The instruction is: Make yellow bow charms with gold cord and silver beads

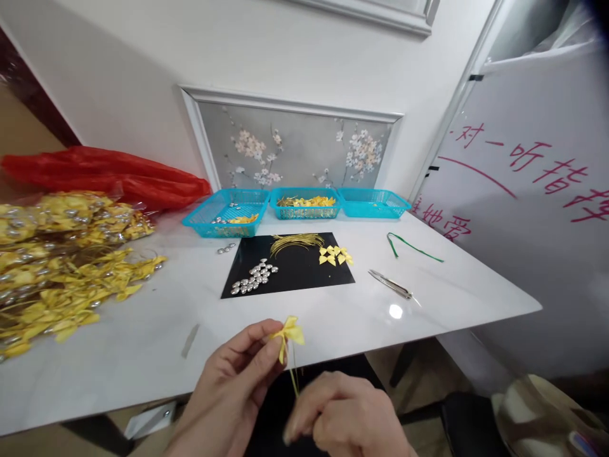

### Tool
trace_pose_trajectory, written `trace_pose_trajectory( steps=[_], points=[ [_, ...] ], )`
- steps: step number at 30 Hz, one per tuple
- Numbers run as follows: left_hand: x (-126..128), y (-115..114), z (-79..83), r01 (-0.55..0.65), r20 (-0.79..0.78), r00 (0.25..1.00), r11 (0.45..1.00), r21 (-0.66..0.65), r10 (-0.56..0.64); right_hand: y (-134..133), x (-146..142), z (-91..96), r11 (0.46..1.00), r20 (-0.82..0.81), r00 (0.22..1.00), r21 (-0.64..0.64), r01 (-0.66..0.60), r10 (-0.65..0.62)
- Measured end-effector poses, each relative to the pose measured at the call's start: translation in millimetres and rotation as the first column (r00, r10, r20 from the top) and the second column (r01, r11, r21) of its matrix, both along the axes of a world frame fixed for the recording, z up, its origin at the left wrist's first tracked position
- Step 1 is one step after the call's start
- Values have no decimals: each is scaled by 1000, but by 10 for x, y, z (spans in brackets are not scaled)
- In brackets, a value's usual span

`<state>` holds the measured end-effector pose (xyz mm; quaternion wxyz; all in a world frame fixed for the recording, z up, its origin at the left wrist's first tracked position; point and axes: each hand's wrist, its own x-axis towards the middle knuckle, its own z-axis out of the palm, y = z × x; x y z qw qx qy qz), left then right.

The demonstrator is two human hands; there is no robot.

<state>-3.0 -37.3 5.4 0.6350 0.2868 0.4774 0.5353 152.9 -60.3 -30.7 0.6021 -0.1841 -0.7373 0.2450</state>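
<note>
My left hand (242,368) pinches a yellow ribbon bow (292,331) between thumb and fingers, just past the table's front edge. From the bow a thin gold cord (294,374) runs down to my right hand (342,412), whose fingers are curled in around its lower end. That hand is slightly blurred, and its fingertips are partly hidden. Beyond the hands lies a black mat (304,276). On it rest silver beads (254,278), a bundle of gold cords (295,241) and several small yellow bows (335,255).
Three blue baskets (200,219) stand along the wall, with beads and yellow pieces inside. Metal thread snips (390,284) and a green cord (416,249) lie at right. A heap of yellow bows with beads (71,285) and a red bag (109,171) occupy the left.
</note>
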Motion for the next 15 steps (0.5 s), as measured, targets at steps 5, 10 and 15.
trace_pose_trajectory(
  steps=[5, 10, 15],
  points=[
    [-104, 106, -39, -133, -73, 987, 985, 106, 141, -165, 233, -99, 946, -91, 989, -314, 83, -117],
    [-320, 238, -123, -147, -213, 957, 962, 232, 198, -131, 607, -12, 819, -241, 889, -532, 215, -390],
    [-482, 339, -227, -145, -362, 897, 941, 305, 255, -60, 890, 29, 758, -414, 701, -588, 281, -581]
  ],
)
